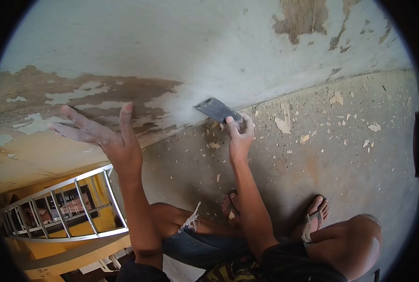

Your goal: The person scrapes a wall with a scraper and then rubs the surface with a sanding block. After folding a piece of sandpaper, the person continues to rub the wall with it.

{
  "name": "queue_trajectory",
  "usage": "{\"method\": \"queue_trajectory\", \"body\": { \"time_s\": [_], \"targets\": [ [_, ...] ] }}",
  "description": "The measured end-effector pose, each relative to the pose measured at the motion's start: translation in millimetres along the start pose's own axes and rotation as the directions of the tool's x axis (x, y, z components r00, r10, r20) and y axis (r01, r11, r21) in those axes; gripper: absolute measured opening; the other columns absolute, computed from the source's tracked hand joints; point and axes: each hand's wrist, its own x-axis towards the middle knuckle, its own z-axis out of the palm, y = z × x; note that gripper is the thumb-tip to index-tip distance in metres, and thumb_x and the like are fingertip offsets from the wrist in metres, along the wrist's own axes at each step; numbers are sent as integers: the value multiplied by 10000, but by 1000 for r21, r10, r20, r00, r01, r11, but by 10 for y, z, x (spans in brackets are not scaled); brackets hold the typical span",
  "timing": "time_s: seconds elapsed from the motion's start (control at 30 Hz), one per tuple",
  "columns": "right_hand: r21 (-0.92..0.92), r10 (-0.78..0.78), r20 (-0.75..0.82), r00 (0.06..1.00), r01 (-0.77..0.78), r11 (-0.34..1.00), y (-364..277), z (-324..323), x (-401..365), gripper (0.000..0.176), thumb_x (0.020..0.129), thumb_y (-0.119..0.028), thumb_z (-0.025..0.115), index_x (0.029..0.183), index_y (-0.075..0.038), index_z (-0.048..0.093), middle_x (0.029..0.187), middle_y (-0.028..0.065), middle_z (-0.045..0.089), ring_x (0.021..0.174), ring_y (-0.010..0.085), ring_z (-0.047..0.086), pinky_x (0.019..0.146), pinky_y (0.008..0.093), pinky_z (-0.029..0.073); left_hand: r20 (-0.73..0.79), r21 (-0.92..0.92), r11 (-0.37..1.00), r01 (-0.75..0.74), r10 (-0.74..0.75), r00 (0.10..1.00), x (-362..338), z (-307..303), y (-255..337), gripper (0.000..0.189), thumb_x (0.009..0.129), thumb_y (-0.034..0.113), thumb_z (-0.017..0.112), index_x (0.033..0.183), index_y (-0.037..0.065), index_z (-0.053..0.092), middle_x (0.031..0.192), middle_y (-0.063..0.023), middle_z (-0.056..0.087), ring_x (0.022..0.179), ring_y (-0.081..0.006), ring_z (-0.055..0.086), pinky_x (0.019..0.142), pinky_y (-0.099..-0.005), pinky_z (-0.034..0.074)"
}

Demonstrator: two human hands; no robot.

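My right hand point(240, 137) grips one end of a dark grey, flat rectangular piece point(218, 110), thumb on the near face. Its far corner reaches the pale wall point(209, 56), low down by the floor line. Pale dust coats the fingertips. To the left, my left hand point(101, 134) holds nothing; its dusty fingers are spread, overlapping a brown patch point(143, 89) where the paint has come off.
Paint flakes point(283, 123) litter the grey concrete floor point(275, 164) along the wall. A metal ladder point(66, 207) is at the lower left, with yellow surfaces around it. My sandalled feet point(316, 211) and bent knees occupy the lower middle and right. More bare patches point(302, 21) mark the wall at upper right.
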Motion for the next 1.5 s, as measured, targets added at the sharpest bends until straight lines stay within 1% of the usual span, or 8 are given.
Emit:
{"method": "queue_trajectory", "body": {
  "time_s": [0.2,0.3,0.33,0.83,1.03,1.17,1.37,1.5],
  "targets": [
    [-46,2,94,996,2,999,32,30,89,331,831,-20,747,1071,29,524,993,125,651,822,149,654,726,277,568,49,345,938,-41,25,998,4,-88,15,1070,847,575,665,1562,86,35,1543,-353,-105,1447,-494,-53,1136,-620,100],
    [-53,35,-33,999,-36,998,55,-94,166,372,823,-25,759,1108,35,527,985,131,657,787,123,642,701,247,549,17,102,995,7,-9,1000,19,-12,-9,1079,843,607,645,1561,82,35,1545,-354,-84,1447,-496,-40,1137,-625,97],
    [-32,6,-16,1000,-6,999,88,-87,142,372,822,-25,760,1107,35,529,975,124,658,785,120,640,693,238,540,59,167,986,-19,10,998,-28,-48,8,1005,904,406,677,1562,103,-19,1572,-278,-150,1476,-388,-79,1179,-502,58],
    [72,-31,155,987,20,997,11,75,45,299,852,-23,727,1082,32,545,959,97,648,820,134,644,719,267,578,84,98,995,3,-11,996,-5,-66,54,1033,869,433,710,1562,86,26,1568,-304,-110,1464,-440,-75,1159,-569,87],
    [-58,34,-20,999,-35,998,114,-170,146,350,841,-15,734,1130,47,545,967,110,650,816,137,650,702,240,538,73,99,995,16,-23,997,-13,-75,59,1026,870,430,708,1564,94,31,1573,-299,-101,1466,-438,-73,1161,-564,81],
    [3,-71,162,984,71,997,-20,96,95,376,829,-13,747,1140,40,543,970,115,650,846,152,659,730,256,552,84,141,989,48,-60,995,-21,-90,55,1021,871,427,708,1565,99,34,1576,-296,-94,1467,-436,-72,1162,-561,77],
    [-23,28,-75,997,-30,999,41,-170,140,334,841,-21,738,1107,41,545,983,116,646,869,161,664,714,265,573,97,64,997,48,-55,994,-29,-75,32,994,900,414,678,1567,118,3,1576,-262,-172,1473,-398,-120,1178,-505,71],
    [-44,-95,189,977,105,994,32,89,65,343,843,-21,735,1118,42,540,975,94,640,846,147,656,733,253,558,27,5,999,48,-48,998,-12,-45,10,1000,881,534,643,1568,111,51,1566,-315,-83,1460,-465,-63,1152,-600,80]
  ]
}}
